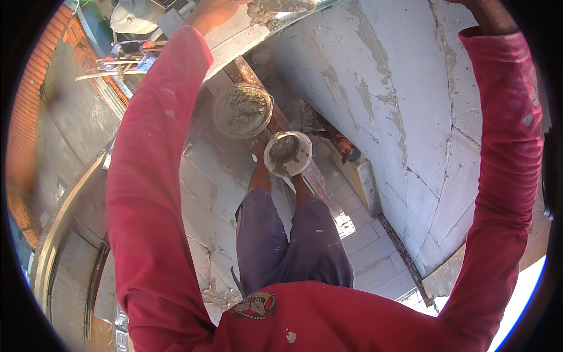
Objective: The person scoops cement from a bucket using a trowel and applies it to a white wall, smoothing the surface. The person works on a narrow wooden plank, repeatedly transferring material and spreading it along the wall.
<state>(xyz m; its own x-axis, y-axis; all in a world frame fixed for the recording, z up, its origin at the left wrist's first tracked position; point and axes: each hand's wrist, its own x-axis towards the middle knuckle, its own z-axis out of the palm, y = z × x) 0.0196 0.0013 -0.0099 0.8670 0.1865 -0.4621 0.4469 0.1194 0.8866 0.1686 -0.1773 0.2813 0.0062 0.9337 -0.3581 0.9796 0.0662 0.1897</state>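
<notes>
Both arms, in red sleeves, reach up past the upper edge of the view. My left hand [216, 13] is at the top of a block wall, its fingers cut off by the edge. Next to it lies wet grey mortar [265, 13]; whether the hand touches it or holds a tool, I cannot make out. Of my right hand [491, 14] only the wrist part shows, above the tall white block wall [375, 76]. Below, by my feet, stand a wide bucket [241, 111] full of mortar and a smaller white bucket [287, 154] with some mortar inside.
I stand high up on a narrow plank [316, 182] that also bears the buckets. Another person [343, 144] is lower down, beside the right wall. At the left are an orange corrugated roof [35, 117], scattered wood pieces [126, 61] and a pale container [135, 16].
</notes>
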